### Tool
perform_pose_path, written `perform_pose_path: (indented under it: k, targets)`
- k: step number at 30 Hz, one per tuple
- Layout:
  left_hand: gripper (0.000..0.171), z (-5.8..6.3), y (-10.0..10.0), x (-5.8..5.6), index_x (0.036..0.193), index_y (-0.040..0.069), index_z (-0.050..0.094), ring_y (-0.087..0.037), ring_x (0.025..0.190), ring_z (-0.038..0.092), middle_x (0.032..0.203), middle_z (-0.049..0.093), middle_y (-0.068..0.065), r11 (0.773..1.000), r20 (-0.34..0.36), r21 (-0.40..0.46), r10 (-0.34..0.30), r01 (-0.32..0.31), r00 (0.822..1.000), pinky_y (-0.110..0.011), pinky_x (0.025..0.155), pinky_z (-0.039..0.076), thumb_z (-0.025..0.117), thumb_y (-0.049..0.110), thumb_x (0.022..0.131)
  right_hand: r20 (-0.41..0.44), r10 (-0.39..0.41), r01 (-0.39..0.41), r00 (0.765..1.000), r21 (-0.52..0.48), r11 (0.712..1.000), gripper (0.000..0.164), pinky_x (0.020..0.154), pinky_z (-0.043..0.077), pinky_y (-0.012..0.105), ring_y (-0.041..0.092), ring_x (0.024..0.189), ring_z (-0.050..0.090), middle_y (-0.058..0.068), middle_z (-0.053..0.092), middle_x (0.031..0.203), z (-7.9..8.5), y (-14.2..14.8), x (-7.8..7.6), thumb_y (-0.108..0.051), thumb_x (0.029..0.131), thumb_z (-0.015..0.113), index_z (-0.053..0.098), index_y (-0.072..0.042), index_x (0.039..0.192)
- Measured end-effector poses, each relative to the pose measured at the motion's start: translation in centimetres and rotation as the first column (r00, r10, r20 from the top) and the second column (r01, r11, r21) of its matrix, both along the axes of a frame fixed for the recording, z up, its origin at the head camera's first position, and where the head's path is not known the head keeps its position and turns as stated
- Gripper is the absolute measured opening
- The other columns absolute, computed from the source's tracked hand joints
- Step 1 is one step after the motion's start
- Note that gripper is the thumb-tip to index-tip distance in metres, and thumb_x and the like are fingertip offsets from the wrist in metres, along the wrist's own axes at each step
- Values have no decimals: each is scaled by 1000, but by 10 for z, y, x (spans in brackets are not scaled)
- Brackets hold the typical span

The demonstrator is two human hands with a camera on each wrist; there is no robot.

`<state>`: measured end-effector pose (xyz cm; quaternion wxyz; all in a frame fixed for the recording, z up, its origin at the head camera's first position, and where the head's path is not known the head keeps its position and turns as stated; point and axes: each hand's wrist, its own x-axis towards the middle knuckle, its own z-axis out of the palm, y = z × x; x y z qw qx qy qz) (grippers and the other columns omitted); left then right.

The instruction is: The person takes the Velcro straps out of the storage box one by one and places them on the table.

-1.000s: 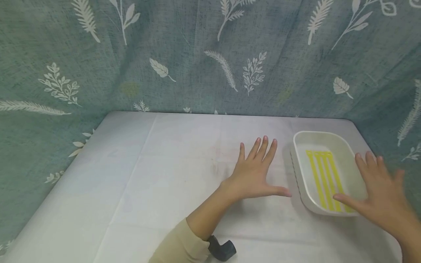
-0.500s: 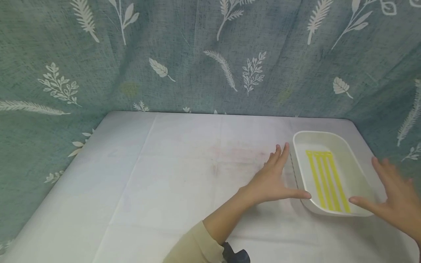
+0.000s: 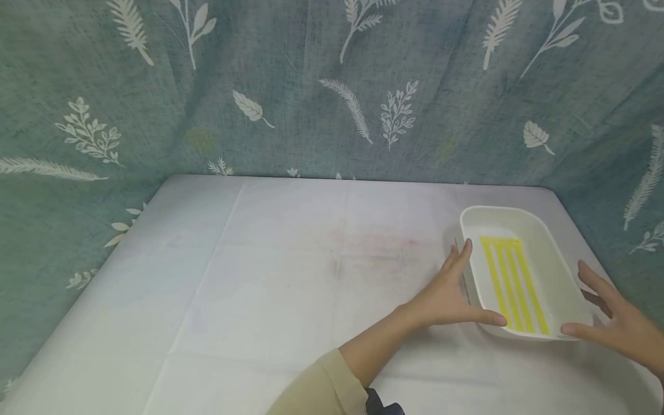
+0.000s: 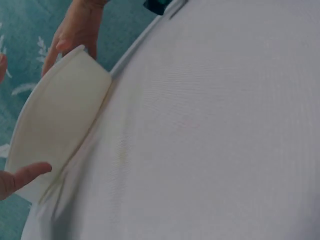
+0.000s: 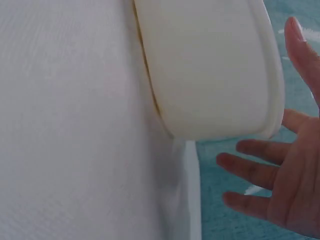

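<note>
A white plastic basin with rounded corners stands at the right side of the table. Several long yellow strips lie side by side on its floor. My left hand is at the basin's left side, thumb stretched over the near rim and fingers along the outer wall. On the opposite side is my right hand, its thumb at the near right corner. In the right wrist view, the spread fingers of that hand stand beside the basin's wall with a gap.
A white cloth with faint reddish stains covers the table. Behind and beside it hangs a blue-green curtain with white leaf prints. The basin sits close to the table's right edge. A black object shows at my left cuff.
My left hand has moved right, up to the basin's left side. My right hand has shifted from over the basin to just outside its right side. The basin has stayed in place.
</note>
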<state>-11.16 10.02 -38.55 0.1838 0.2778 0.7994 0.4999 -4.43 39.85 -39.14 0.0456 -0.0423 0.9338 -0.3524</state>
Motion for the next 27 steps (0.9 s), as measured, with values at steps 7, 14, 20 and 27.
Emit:
perform_pose_path:
  k: [7,14,20,27]
  targets:
    - [118,-13,10,0,150,37,-4,-14,145,5,159,2,-2,999,43,46,18,-20,999,-42,110,31,83,39,70,97,35,-29,995,-66,997,107,104,39,29,36,144,-2,-1,-20,155,-7,5,-2,-8,86,69,-17,-19,149]
    - [115,-24,13,-2,153,29,3,-16,145,8,159,3,-7,1000,17,7,19,-19,1000,-39,111,30,82,40,70,63,27,-20,998,-121,993,103,74,35,0,-13,133,1,-22,-10,151,-18,8,-2,-2,84,69,-5,-25,152]
    - [114,-29,13,-4,153,28,3,-8,144,9,158,6,5,999,41,51,9,-11,999,-32,113,26,82,40,71,3,52,-51,999,-197,979,102,76,37,0,-24,113,21,-22,-5,153,-23,12,-5,7,82,67,1,-25,153]
    - [112,-31,11,-5,153,30,4,-9,144,9,159,6,2,997,58,82,-12,7,998,-32,113,24,82,35,72,24,71,-63,997,-263,963,100,78,40,3,-23,112,27,-21,-2,153,-27,16,-6,6,83,67,3,-27,153]
